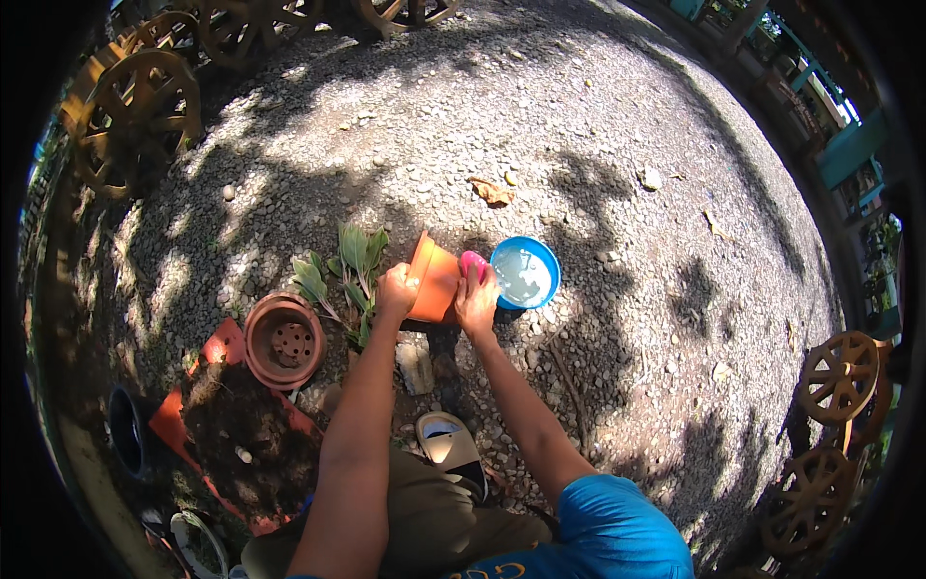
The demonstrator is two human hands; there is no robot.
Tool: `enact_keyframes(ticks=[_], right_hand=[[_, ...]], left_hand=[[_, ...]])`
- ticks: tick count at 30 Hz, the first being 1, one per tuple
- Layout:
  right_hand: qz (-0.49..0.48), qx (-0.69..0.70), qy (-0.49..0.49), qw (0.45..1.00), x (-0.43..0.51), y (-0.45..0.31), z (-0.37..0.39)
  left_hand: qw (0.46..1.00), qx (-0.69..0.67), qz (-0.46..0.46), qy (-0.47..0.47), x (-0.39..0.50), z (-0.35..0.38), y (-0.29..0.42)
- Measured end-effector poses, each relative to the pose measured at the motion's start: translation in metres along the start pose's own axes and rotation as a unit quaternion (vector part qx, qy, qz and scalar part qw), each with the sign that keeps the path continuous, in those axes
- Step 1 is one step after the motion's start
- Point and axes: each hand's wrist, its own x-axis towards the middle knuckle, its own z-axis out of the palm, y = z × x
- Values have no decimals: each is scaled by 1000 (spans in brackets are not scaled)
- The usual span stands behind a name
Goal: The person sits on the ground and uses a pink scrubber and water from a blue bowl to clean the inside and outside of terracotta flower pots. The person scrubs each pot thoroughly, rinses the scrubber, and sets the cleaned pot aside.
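Observation:
My left hand (398,289) grips the rim of an orange plastic plant pot (437,284), which lies tilted on its side with its base to the right. In my right hand (476,298) is a small pink scrubber (474,265), held against the pot's base end; its working face is hidden. Just right of that hand stands a blue basin (558,273) of cloudy, sudsy water. Leafy cut or uprooted plants (354,253) lie left of my left hand. Farther left are nested brown plastic pots (253,336) with drainage holes in the bottom.
Dark soil (239,427) covers a red-orange sheet (172,423) at lower left, beside a black round container (126,432). A flat stone (414,368) lies near my sandalled foot (445,441). Wooden wagon wheels (137,116) edge the gravel; a dry leaf (492,192) lies ahead.

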Motion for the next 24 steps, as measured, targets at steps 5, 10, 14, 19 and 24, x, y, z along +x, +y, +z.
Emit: enact_keyframes(ticks=[5, 10, 14, 19, 24], right_hand=[[70, -17, -130, 989, -30, 0, -12], [35, 15, -54, 998, -6, 15, 0], [36, 2, -37, 999, -9, 15, 6], [52, 3, -67, 996, -51, 2, -6], [66, 43, -23, 997, -57, -11, -12]], left_hand=[[999, -33, 36, 0, 2, 7, -18], [995, -62, 28, -76, -6, -5, -31], [964, -23, -46, -262, -4, -38, -38], [972, -75, 19, -220, 0, -48, -35], [988, -39, 53, -142, -3, -35, -12]])
